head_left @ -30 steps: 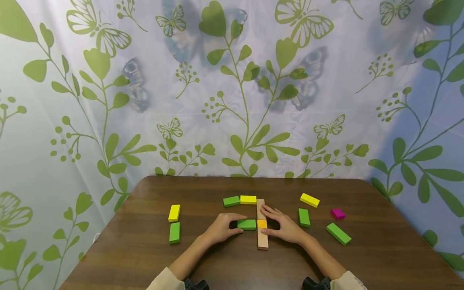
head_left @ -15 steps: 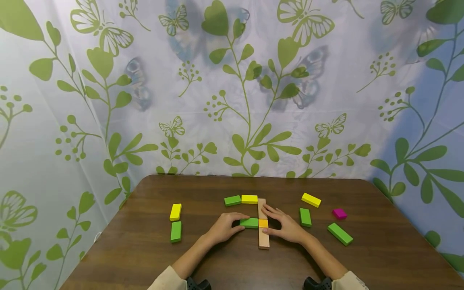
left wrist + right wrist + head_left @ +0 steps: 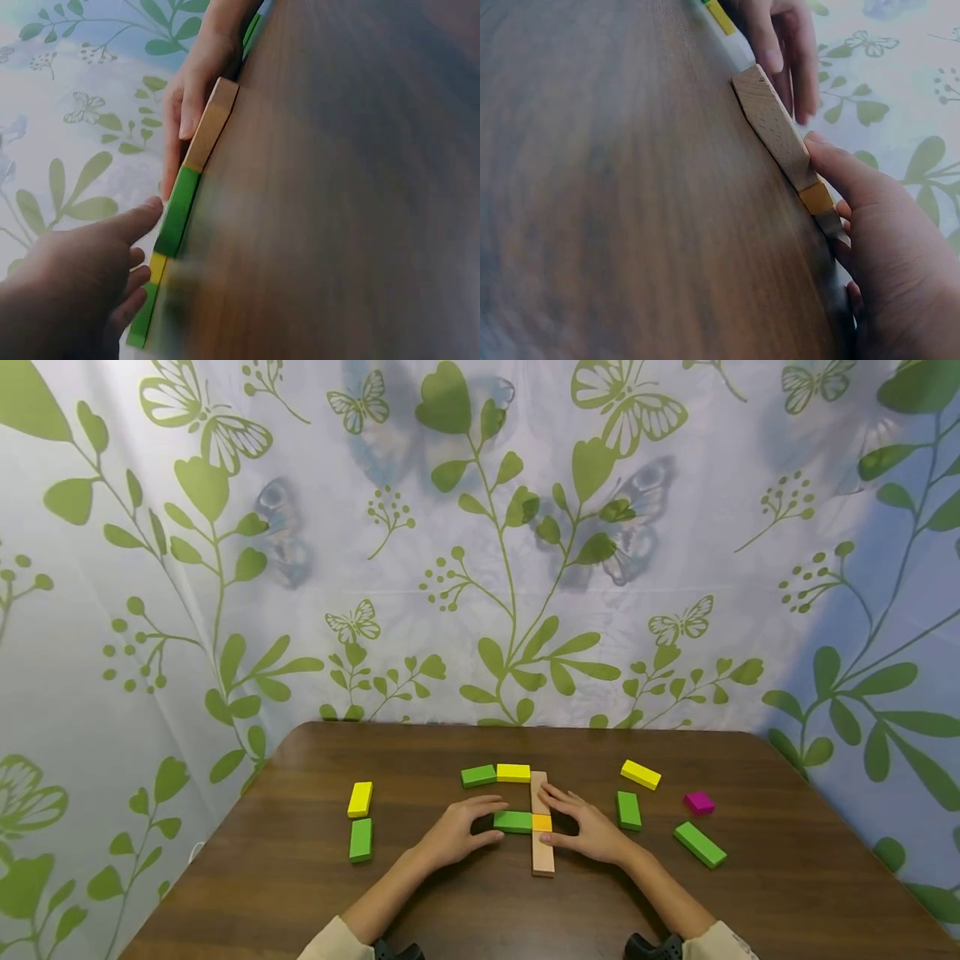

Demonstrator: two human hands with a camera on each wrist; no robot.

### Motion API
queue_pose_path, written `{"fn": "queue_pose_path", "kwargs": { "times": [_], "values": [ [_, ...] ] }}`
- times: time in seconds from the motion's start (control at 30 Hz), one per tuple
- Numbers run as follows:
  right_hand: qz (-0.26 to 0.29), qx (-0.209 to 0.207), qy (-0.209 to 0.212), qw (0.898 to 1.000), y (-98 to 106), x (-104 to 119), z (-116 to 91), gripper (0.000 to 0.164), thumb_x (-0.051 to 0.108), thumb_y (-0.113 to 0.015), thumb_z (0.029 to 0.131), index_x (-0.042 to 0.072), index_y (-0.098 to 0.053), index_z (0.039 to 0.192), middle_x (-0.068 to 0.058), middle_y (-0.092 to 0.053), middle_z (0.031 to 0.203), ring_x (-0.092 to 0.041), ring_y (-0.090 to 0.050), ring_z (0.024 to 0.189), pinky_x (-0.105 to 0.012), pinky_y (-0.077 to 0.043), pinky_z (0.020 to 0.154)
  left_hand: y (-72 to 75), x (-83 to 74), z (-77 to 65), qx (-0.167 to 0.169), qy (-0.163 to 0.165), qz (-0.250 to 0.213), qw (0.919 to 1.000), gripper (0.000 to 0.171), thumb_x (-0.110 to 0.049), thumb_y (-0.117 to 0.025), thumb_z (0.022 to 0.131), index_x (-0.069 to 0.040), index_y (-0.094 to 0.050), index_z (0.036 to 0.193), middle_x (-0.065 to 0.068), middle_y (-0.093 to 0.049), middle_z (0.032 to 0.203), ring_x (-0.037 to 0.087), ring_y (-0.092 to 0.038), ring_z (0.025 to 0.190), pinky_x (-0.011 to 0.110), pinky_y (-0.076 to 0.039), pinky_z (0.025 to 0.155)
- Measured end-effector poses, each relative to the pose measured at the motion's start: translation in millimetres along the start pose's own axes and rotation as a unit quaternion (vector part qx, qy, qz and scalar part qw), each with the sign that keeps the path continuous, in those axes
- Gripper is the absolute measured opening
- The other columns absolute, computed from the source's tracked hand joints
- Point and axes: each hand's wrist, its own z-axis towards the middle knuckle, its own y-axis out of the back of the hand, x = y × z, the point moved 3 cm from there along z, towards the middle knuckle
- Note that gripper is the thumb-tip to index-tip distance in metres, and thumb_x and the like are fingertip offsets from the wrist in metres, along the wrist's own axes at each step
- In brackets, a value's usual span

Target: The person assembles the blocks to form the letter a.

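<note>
In the head view, my left hand [image 3: 459, 832] is at the left end of a green block [image 3: 513, 822], its thumb and fingers on either side of that end. The green block's right end meets a small orange block [image 3: 542, 823]. This orange block lies in line between two plain wooden blocks, one farther [image 3: 539, 787] and one nearer [image 3: 543, 855]. My right hand [image 3: 592, 830] touches the wooden row from the right, with fingers on the farther block and thumb at the nearer one. In the left wrist view, the left thumb reaches close to the green block [image 3: 178, 206].
A yellow block [image 3: 513, 773] and a green block [image 3: 478, 776] run left from the row's far end. Left lie yellow [image 3: 361, 799] and green [image 3: 361, 841] blocks. Right are yellow [image 3: 641, 775], green [image 3: 628, 811], magenta [image 3: 699, 802] and longer green [image 3: 701, 845] blocks.
The green block has shifted slightly right against the orange one. My left hand's fingers have loosened and drawn back a little to the left. The right hand has stayed at the wooden row.
</note>
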Motion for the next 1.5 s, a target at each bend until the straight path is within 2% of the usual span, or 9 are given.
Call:
{"fn": "queue_pose_path", "kwargs": {
  "times": [0.23, 0.4, 0.53, 0.73, 0.83, 0.9, 1.0, 1.27, 1.5],
  "values": [
    [0.007, -0.008, 0.016, 1.0, 2.4, 2.0, 3.0, 0.075, 0.047, -0.063, 0.084, 0.013, -0.034, 0.144, -0.004, -0.023, 0.15, -0.043, -0.019, 0.133, -0.066, -0.02, 0.098, 40.8, 20.1, -26.1, -0.116, 0.034, 0.024, 0.9924, 0.041, -0.022, -0.068, 0.085, -0.006, -0.06, 0.122, 0.012, -0.055, 0.126, 0.024, -0.052, 0.115, 0.043, -0.045, 0.091],
    [0.008, -0.005, 0.009, 1.0, 3.6, 3.3, 5.7, 0.075, 0.048, -0.063, 0.083, 0.014, -0.034, 0.144, -0.004, -0.023, 0.151, -0.043, -0.018, 0.133, -0.066, -0.02, 0.099, 75.2, 44.7, -50.2, -0.225, 0.078, 0.082, 0.9678, 0.036, -0.011, -0.073, 0.08, -0.002, -0.065, 0.114, 0.014, -0.061, 0.117, 0.028, -0.059, 0.105, 0.042, -0.049, 0.084],
    [0.01, -0.002, 0.0, 1.0, 4.3, 4.2, 7.9, 0.075, 0.049, -0.062, 0.083, 0.015, -0.034, 0.144, -0.003, -0.023, 0.151, -0.043, -0.017, 0.134, -0.065, -0.019, 0.099, 98.1, 65.9, -70.0, -0.26, 0.131, 0.115, 0.9497, 0.036, -0.009, -0.074, 0.079, 0.003, -0.065, 0.111, 0.019, -0.061, 0.114, 0.036, -0.059, 0.102, 0.045, -0.049, 0.081],
    [0.015, 0.001, -0.009, 1.0, 7.0, 4.6, 9.0, 0.075, 0.049, -0.062, 0.084, 0.016, -0.033, 0.144, -0.002, -0.022, 0.151, -0.043, -0.017, 0.134, -0.066, -0.018, 0.099, 112.6, 91.7, -93.5, -0.248, 0.224, 0.136, 0.9328, 0.041, -0.014, -0.073, 0.08, 0.005, -0.062, 0.114, 0.022, -0.061, 0.114, 0.038, -0.06, 0.098, 0.048, -0.05, 0.077],
    [0.014, 0.003, -0.012, 1.0, 8.5, 4.8, 9.5, 0.075, 0.049, -0.062, 0.084, 0.016, -0.033, 0.145, -0.002, -0.022, 0.151, -0.043, -0.017, 0.133, -0.066, -0.019, 0.099, 114.2, 96.9, -98.6, -0.22, 0.261, 0.129, 0.931, 0.045, -0.018, -0.072, 0.082, 0.006, -0.059, 0.119, 0.024, -0.063, 0.105, 0.031, -0.064, 0.073, 0.04, -0.053, 0.061],
    [0.016, 0.005, -0.013, 1.0, 9.4, 4.7, 9.9, 0.075, 0.049, -0.062, 0.084, 0.016, -0.033, 0.145, -0.002, -0.022, 0.151, -0.044, -0.017, 0.133, -0.066, -0.019, 0.098, 114.0, 98.4, -99.6, -0.196, 0.287, 0.12, 0.93, 0.049, -0.021, -0.07, 0.083, 0.005, -0.057, 0.122, 0.024, -0.064, 0.094, 0.022, -0.054, 0.053, 0.032, -0.047, 0.048],
    [0.018, 0.008, -0.016, 1.0, 10.6, 4.5, 10.8, 0.074, 0.049, -0.062, 0.084, 0.017, -0.033, 0.145, -0.001, -0.022, 0.151, -0.044, -0.018, 0.133, -0.066, -0.019, 0.098, 114.5, 98.7, -99.1, -0.17, 0.317, 0.114, 0.9261, 0.052, -0.026, -0.068, 0.085, 0.004, -0.055, 0.124, 0.026, -0.064, 0.091, 0.016, -0.04, 0.046, 0.028, -0.035, 0.041],
    [0.013, 0.005, -0.015, 1.0, 8.2, 3.2, 8.9, 0.074, 0.05, -0.062, 0.084, 0.017, -0.034, 0.144, -0.001, -0.023, 0.151, -0.044, -0.019, 0.133, -0.067, -0.019, 0.098, 112.1, 99.5, -99.7, -0.173, 0.335, 0.108, 0.9197, 0.043, -0.024, -0.068, 0.085, 0.0, -0.061, 0.12, 0.027, -0.06, 0.109, 0.029, -0.06, 0.071, 0.041, -0.048, 0.056],
    [0.007, 0.0, -0.014, 1.0, 5.5, 2.5, 7.4, 0.074, 0.051, -0.062, 0.083, 0.018, -0.035, 0.144, 0.001, -0.023, 0.151, -0.043, -0.02, 0.133, -0.067, -0.02, 0.098, 109.0, 103.1, -102.4, -0.186, 0.319, 0.093, 0.9245, 0.036, -0.017, -0.069, 0.084, -0.002, -0.064, 0.117, 0.027, -0.062, 0.107, 0.023, -0.053, 0.064, 0.033, -0.044, 0.051]
  ]
}}
